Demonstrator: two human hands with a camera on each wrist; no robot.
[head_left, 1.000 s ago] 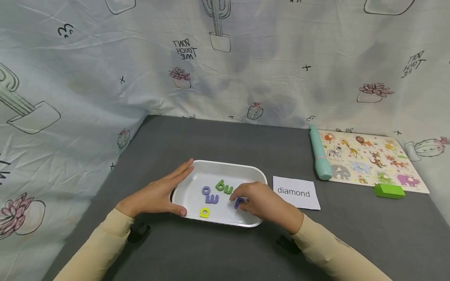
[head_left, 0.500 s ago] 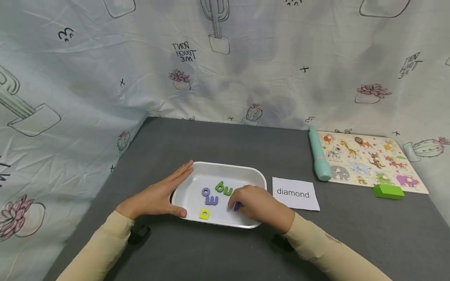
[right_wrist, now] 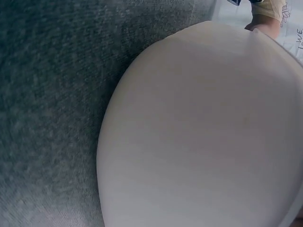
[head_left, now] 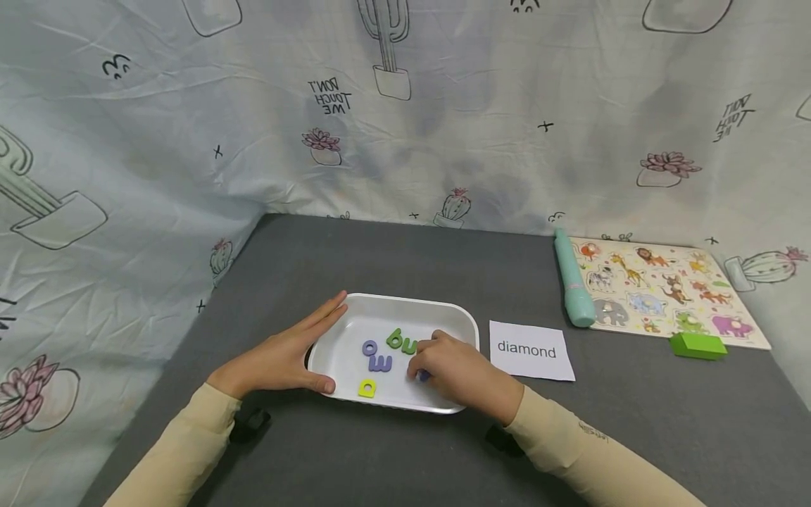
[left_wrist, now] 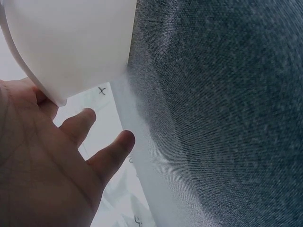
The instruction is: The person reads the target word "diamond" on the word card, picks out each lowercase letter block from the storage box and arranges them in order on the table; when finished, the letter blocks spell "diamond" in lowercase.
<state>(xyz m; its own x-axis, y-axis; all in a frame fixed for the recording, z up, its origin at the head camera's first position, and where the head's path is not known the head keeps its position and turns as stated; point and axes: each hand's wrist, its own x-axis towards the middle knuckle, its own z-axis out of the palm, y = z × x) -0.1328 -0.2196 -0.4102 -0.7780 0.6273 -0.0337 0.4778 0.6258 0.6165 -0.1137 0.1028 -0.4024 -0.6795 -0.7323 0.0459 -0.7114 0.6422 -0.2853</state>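
Note:
My left hand (head_left: 279, 352) spans the left end of a white tray (head_left: 405, 306), its fingers straight and spread along the rim. In the left wrist view, two straight fingers stand apart from the tray's outer wall. Over the tray's right half, my right hand (head_left: 453, 370) pinches a dark blue letter (head_left: 423, 376), mostly hidden by the fingers. Left of it in the tray lie a purple letter o (head_left: 369, 348), a purple letter m (head_left: 380, 364), a yellow letter (head_left: 367, 388) and two green letters (head_left: 394, 339). The right wrist view shows mainly the tray's outer wall (right_wrist: 189, 132).
A white card (head_left: 531, 352) reading "diamond" lies right of the tray. Farther right are a turquoise stick-shaped object (head_left: 575, 289), an animal picture board (head_left: 671, 289) and a green block (head_left: 698, 346). A printed curtain (head_left: 481, 105) hangs behind the grey table (head_left: 304, 260).
My right hand has picked at the dark blue letter, closed its fingers on it and moved slightly left in the tray. The left hand has stayed at the rim.

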